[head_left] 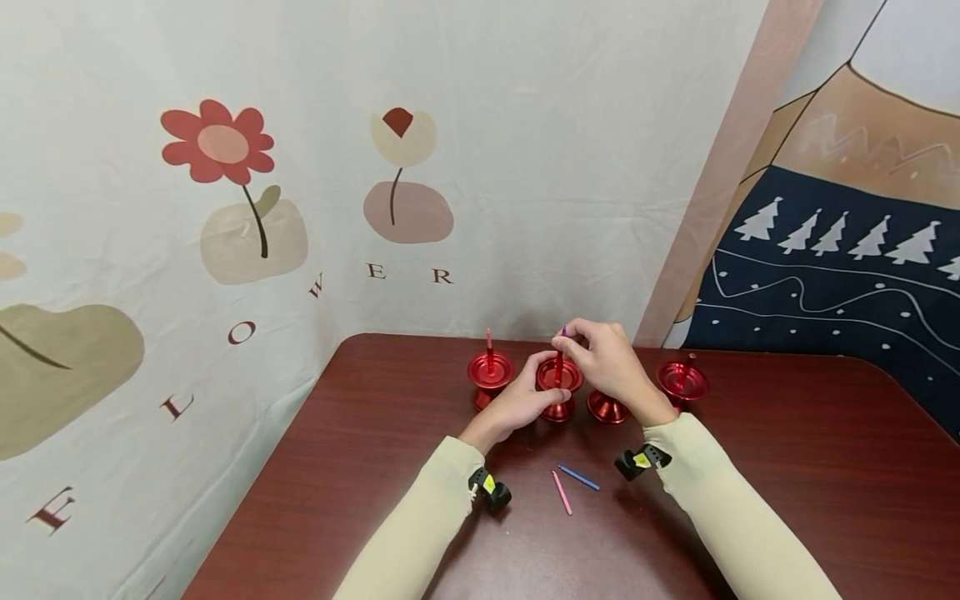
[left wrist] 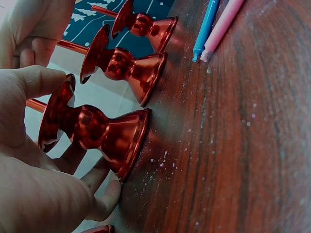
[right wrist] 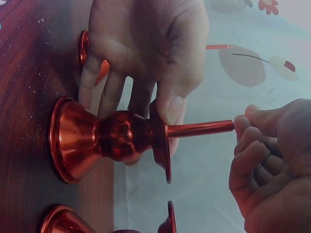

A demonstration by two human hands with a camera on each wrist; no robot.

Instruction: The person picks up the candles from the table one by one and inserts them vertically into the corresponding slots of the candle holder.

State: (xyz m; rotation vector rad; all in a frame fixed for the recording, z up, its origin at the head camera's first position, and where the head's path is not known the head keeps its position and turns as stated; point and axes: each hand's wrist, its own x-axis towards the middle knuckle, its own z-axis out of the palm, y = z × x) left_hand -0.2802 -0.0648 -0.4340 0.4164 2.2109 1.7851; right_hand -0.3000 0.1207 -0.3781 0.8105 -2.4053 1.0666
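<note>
A shiny red metal candle holder (head_left: 557,412) stands upright on the table, with a dish and a thin tube (right wrist: 201,129) rising from it. My left hand (head_left: 521,400) grips it around the dish, the thumb on the dish's rim and the other fingers behind the stem. At the tube's top my right hand (head_left: 609,360) pinches a thin purple candle (head_left: 564,330). Most of that candle is hidden by the fingers in the right wrist view. Left of this holder, another red candle holder (head_left: 491,372) carries a pink candle (head_left: 489,338).
Right of the held one stand a red candle holder (head_left: 607,407), partly behind my right hand, and another red candle holder (head_left: 681,383). Nearer on the brown table (head_left: 360,467) lie a pink candle (head_left: 562,493) and a blue candle (head_left: 578,477). A printed cloth (head_left: 525,167) hangs behind.
</note>
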